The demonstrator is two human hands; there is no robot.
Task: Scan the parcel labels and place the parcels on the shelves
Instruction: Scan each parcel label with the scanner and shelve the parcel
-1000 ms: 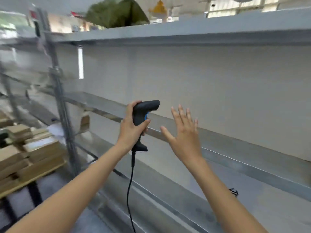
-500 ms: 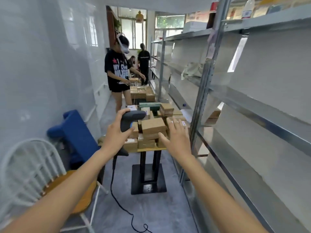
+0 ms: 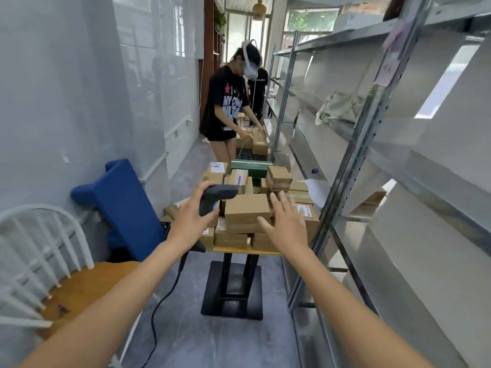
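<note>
Reaching forward, the right hand (image 3: 288, 224) has its grip spread, fingers straight and holding nothing, hovering just short of the top parcel (image 3: 247, 208). The left hand (image 3: 191, 219) has its grip wrapped round the scanner (image 3: 216, 198), nose aimed over the pile, likely so a label can be read as soon as a box is lifted. The parcels (image 3: 279, 177) sit stacked on the small worktop (image 3: 245, 251), some close to its front edge. The shelves (image 3: 345, 144) on the right offer bare room, but the upright post (image 3: 353, 155) stands just beside the pile. Farther down the aisle another person (image 3: 228, 107) sorts boxes.
</note>
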